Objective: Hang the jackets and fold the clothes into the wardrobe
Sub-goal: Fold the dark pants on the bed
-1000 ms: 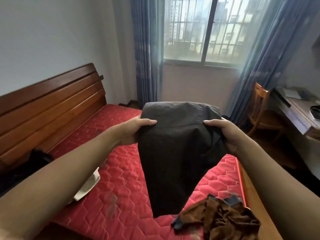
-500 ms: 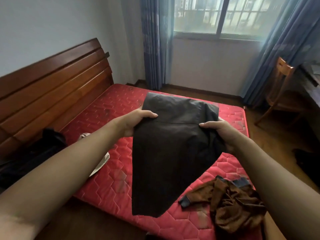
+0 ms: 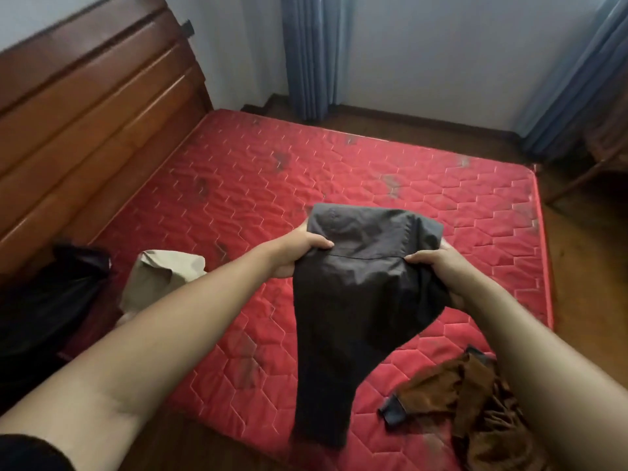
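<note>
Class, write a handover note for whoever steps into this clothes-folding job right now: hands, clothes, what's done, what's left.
Left-hand grip and right-hand grip: each pinches the upper part of the dark grey garment, which hangs above the red mattress.
Lying: brown garment crumpled at the mattress's near right; beige garment and black heap at its left.
Done: nothing visibly put away; wardrobe not in view.
Left: fold the grey one, then the rest.

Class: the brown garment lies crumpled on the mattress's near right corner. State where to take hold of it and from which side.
Probably pinch the brown garment at the raised ridge of folds on its upper left, reaching down from above. It lies crumpled on the red mattress, no collar or hem showing; that ridge stands proud, and the forearm hides its right side.
</note>
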{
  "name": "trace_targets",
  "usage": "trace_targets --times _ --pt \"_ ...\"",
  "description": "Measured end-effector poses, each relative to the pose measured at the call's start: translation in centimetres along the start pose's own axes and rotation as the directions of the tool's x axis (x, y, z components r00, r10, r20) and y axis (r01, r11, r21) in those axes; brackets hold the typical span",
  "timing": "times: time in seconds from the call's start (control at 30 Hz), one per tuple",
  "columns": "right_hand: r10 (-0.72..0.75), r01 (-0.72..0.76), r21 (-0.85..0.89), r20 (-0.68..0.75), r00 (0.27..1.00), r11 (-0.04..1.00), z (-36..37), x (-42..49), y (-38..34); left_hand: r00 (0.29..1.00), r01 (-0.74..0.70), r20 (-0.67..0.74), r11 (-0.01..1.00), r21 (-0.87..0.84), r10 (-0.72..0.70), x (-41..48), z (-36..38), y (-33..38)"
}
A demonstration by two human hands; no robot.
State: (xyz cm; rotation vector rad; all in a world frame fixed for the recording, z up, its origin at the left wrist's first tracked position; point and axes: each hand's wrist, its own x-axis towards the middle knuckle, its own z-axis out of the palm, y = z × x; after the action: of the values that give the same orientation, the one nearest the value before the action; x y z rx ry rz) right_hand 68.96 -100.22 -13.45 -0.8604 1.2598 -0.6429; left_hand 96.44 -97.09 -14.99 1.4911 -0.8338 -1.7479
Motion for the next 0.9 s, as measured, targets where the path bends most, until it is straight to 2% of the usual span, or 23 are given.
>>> trace_targets --times 0.23,0.5,0.63,0.73,0.83,0.9 --pt "0.035 -0.042 -0.091 -0.079 0.996 0.995 0.6 12.2 6.7 0.997 0.06 -0.054 0.997 0.056 -0.057 12.0 -3.5 -6.0" --pt "0.037 -0.053 -0.22 -0.076 0.996 0.974 0.3 23.0 12.2 0.996 0.052 -0.071 0.994 0.092 -0.045 22.6 -7.2 -10.7" --pt "-0.123 0.109 -0.375 -0.013 0.992 0.92 0.4 29.3 10.0 0.995 -0.01 -0.095 0.994 0.111 0.021 27.7 -8.0 -8.7" --pt "-0.232 0.215 -0.308 -0.019 0.973 0.927 0.7 33.6 7.9 0.98 -0.113 -0.155 0.99 0.079 0.124 30.9 -8.6 -6.8" --pt "-0.217 0.175 -0.24 -0.165 0.962 0.955 0.3 35.2 11.0 0.965 -0.112 -0.223 0.985 0.132 0.139 31.2 -9.0 -9.7" --pt "-0.114 -0.002 -0.304 -0.36 0.926 0.953 0.3 34.1 16.4 0.966 0.041 -0.259 0.975 0.216 0.016 29.8 -9.0 -15.5"
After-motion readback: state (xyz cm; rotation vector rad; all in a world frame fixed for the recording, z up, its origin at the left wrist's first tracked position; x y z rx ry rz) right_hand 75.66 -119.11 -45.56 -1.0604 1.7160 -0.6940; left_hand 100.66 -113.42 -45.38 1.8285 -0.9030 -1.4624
